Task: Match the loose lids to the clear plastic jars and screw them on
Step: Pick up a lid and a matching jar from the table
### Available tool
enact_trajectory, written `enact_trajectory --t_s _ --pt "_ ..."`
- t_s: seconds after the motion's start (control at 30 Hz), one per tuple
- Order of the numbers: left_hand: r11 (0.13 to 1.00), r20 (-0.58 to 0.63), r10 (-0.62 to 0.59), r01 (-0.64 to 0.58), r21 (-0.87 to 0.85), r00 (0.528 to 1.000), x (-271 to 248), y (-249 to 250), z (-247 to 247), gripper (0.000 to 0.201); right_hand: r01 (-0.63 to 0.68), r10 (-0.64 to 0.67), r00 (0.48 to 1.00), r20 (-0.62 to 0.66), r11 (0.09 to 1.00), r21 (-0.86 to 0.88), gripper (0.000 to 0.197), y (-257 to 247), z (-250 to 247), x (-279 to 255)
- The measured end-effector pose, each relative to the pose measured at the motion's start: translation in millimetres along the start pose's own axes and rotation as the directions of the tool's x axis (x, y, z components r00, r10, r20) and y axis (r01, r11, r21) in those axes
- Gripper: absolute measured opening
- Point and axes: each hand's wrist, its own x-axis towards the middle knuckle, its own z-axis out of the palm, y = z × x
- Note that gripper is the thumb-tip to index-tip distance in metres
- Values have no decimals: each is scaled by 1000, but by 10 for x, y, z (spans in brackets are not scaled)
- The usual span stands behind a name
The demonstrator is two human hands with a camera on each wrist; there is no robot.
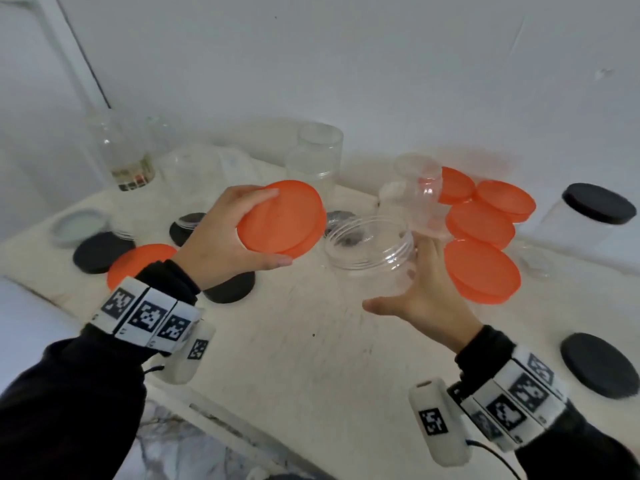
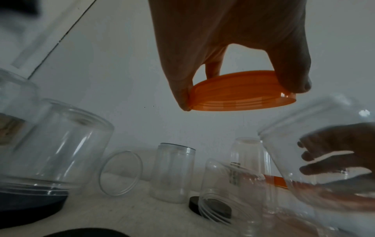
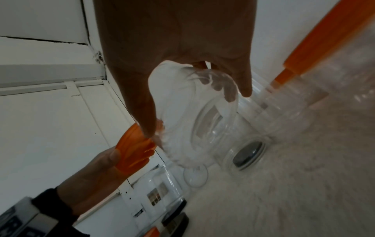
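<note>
My left hand [image 1: 273, 227] grips a large orange lid [image 1: 287, 216] by its rim, thumb on the near edge and fingers on the far edge, and holds it tilted above the table. From the left wrist view the orange lid [image 2: 241, 91] shows its threaded underside. Just to its right, my right hand [image 1: 394, 278] holds a wide clear plastic jar [image 1: 370, 247], mouth facing up toward me, lifted off the table. The right wrist view shows that jar [image 3: 194, 115] between thumb and fingers, with the lid [image 3: 134, 149] beside its rim and not on it.
Several loose orange lids [image 1: 481, 268] lie at the right, with a black lid [image 1: 599, 363] near the right edge and a black-lidded jar [image 1: 588, 220] behind. Black lids [image 1: 100, 251], a grey lid [image 1: 79, 225] and another orange lid [image 1: 138, 261] lie left. Clear jars [image 1: 318, 157] stand along the back wall.
</note>
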Motion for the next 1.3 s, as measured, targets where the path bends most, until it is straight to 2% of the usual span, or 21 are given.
enact_trajectory --t_s 0.1,0.2,0.57,0.77,0.9,1.03,1.3 --pt "999 -15 -28 28 -16 1000 -9 -76 -17 94 -59 61 995 75 998 -20 99 29 134 34" --pt "999 14 -23 23 -27 1000 -18 -122 10 94 -107 100 984 150 994 38 97 111 252 83" --pt "997 106 -2 10 -78 994 -28 -215 159 98 -145 102 955 279 980 138 93 282 435 163" --pt "997 156 5 6 -73 988 -24 -269 270 102 -183 126 948 292 967 175 95 278 505 194" --pt "999 258 3 10 -50 966 -28 -276 364 104 -181 111 945 306 961 209 86 258 535 227" --pt "1000 351 -15 17 -1 936 0 -241 458 104 -156 81 945 316 963 220 85 229 561 240" --pt "999 400 9 -28 43 916 38 -210 547 107 -155 75 946 315 959 236 85 228 570 238"
